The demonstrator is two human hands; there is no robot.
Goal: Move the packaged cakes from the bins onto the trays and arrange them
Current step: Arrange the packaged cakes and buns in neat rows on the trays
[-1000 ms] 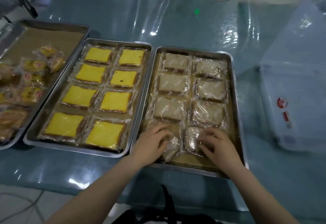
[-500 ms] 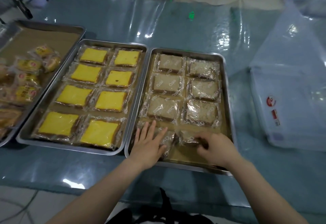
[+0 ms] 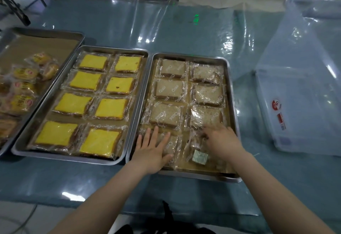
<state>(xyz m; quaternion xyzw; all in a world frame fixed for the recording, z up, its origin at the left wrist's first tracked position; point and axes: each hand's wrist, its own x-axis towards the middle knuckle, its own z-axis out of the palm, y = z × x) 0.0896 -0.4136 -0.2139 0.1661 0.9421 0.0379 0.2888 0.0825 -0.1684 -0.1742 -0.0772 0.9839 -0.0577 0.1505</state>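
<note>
Six brown cakes (image 3: 167,115) lie squared in the tray (image 3: 184,55) just beyond the left hand (image 3: 153,150) and right hand (image 3: 221,141), so only its nearest row seems unfinished. The left presses flat, fingers (image 3: 154,132) straight, on the seventh packet (image 3: 172,145); the right covers the skewed eighth packet (image 3: 198,152), its grip unclear through blur.

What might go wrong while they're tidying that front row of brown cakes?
The left hand lies flat on the near-left brown cake; hard pressing may squash it. The right hand touches the near-right cake, right beside the cake behind it; a nudge might push that one out of line.
</note>
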